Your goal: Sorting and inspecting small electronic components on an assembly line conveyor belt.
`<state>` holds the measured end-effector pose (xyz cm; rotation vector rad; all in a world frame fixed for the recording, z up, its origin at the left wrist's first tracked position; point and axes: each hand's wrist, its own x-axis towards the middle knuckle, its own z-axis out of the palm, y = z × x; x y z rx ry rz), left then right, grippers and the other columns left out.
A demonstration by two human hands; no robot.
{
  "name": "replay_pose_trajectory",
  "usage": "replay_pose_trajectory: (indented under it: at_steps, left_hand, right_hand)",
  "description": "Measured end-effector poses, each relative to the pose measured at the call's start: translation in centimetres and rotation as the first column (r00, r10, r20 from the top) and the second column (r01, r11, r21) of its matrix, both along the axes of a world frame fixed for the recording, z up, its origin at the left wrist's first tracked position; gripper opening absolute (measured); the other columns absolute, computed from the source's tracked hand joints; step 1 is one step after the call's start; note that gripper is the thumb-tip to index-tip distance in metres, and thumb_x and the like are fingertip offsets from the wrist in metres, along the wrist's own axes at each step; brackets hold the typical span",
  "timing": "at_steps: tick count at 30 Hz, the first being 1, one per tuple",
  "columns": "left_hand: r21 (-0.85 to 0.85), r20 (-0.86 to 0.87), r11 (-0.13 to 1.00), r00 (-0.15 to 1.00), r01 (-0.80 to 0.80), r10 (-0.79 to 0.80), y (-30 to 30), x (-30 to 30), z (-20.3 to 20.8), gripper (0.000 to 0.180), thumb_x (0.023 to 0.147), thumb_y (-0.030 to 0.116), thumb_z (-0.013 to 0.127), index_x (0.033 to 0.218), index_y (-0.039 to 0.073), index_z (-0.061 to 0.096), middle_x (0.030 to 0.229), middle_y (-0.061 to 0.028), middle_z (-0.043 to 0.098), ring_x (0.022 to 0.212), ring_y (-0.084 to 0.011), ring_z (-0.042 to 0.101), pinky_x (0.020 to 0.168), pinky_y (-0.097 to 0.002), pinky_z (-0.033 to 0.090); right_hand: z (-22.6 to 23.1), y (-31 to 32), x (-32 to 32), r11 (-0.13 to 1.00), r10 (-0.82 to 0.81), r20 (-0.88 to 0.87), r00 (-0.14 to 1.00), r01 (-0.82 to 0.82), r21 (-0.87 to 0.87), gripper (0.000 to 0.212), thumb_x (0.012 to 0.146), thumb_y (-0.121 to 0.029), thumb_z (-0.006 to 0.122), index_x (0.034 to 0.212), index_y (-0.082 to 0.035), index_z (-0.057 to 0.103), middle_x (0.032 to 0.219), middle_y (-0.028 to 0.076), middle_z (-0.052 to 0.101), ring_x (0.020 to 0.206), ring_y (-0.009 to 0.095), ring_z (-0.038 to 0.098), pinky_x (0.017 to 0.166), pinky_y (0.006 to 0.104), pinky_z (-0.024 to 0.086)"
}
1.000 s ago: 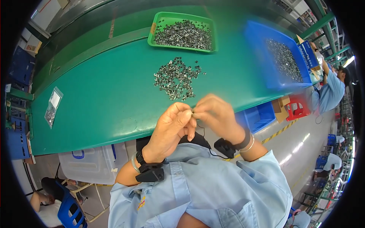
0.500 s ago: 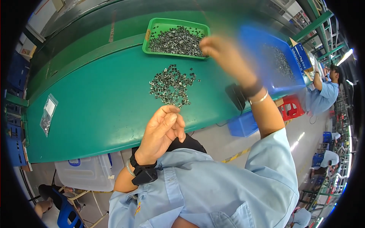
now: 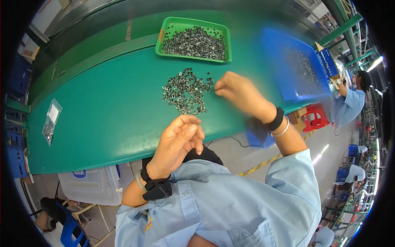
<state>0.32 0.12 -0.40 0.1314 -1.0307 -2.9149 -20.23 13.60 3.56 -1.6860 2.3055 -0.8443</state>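
Note:
A loose pile of small shiny metal parts [image 3: 187,90] lies on the green tabletop. My right hand [image 3: 242,92] is beside the pile's right edge, thumb and fingers pinched together on a small dark metal part at their tips. Close to the pile's near edge, my left hand [image 3: 179,140] is raised with its fingers curled in and the thumb against them. Whatever it may hold is hidden. Beyond the pile stands a green tray [image 3: 193,59] heaped with similar parts.
A large blue bin [image 3: 292,96] with more small parts stands at the right, beside a blue carton [image 3: 326,64]. A clear plastic bag [image 3: 51,121] lies at the left. Below the table are a clear storage box [image 3: 90,187] and a red stool [image 3: 316,118]. A co-worker [image 3: 349,101] is at far right.
My right hand has come back from the green tray's right edge to the right side of the pile, its fingers now pinched. The left hand has hardly moved.

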Motion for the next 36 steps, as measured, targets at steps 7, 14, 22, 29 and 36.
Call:
replay_pose_trajectory:
  at_steps: [7,14,22,29,36]
  left_hand:
    - [-0.065,0.068,0.997,0.996,-0.049,0.054,0.7,-0.3,0.9,0.021,0.095,0.019,0.051,0.108,0.002,0.049,0.086,-0.0072,0.058,0.066,-0.0142,0.057,0.06,-0.0273,0.048]
    - [-0.038,0.028,0.998,0.999,-0.045,0.047,0.7,0.2,0.2,0.021,0.095,0.019,0.052,0.105,0.001,0.05,0.086,-0.0081,0.059,0.065,-0.0141,0.057,0.059,-0.0276,0.048]
    - [0.014,0.048,0.997,0.996,-0.069,0.069,1.2,0.7,0.6,0.018,0.097,0.019,0.046,0.103,0.002,0.05,0.084,-0.0107,0.061,0.061,-0.0162,0.058,0.054,-0.0291,0.049]
    - [-0.095,0.06,0.993,0.995,-0.069,0.075,1.4,0.7,0.6,0.017,0.097,0.019,0.047,0.099,0.003,0.05,0.084,-0.0103,0.061,0.061,-0.016,0.058,0.054,-0.0292,0.049]
    - [-0.01,-0.031,0.999,0.998,-0.05,0.05,1.7,0.5,-0.3,0.015,0.096,0.019,0.05,0.093,0.004,0.049,0.081,-0.0089,0.059,0.058,-0.0144,0.055,0.052,-0.0274,0.046]
  right_hand:
    - [0.9,0.3,6.3,0.952,0.121,0.084,0.989,-0.091,-0.291,0.013,0.076,-0.004,0.067,0.087,-0.003,0.061,0.083,0.008,0.06,0.077,0.025,0.059,0.067,0.0338,0.048]
    - [-0.2,0.3,8.1,0.922,0.108,0.108,0.988,-0.059,-0.382,0.018,0.072,0.0,0.071,0.087,-0.004,0.062,0.082,0.007,0.06,0.075,0.023,0.059,0.064,0.032,0.048]
    - [-0.7,0.4,9.1,0.883,0.058,0.051,0.997,-0.027,-0.469,0.017,0.073,-0.002,0.07,0.086,-0.005,0.06,0.079,0.005,0.06,0.075,0.022,0.06,0.064,0.032,0.049]
    - [-1.0,0.6,9.1,0.87,0.064,0.007,0.998,-0.052,-0.491,0.021,0.07,0.002,0.072,0.087,-0.004,0.062,0.081,0.006,0.061,0.073,0.023,0.059,0.061,0.0318,0.047]
    - [-1.6,1.1,10.2,0.858,0.073,0.177,0.981,0.029,-0.512,0.022,0.07,0.002,0.072,0.088,-0.005,0.061,0.081,0.007,0.061,0.072,0.023,0.059,0.061,0.031,0.047]
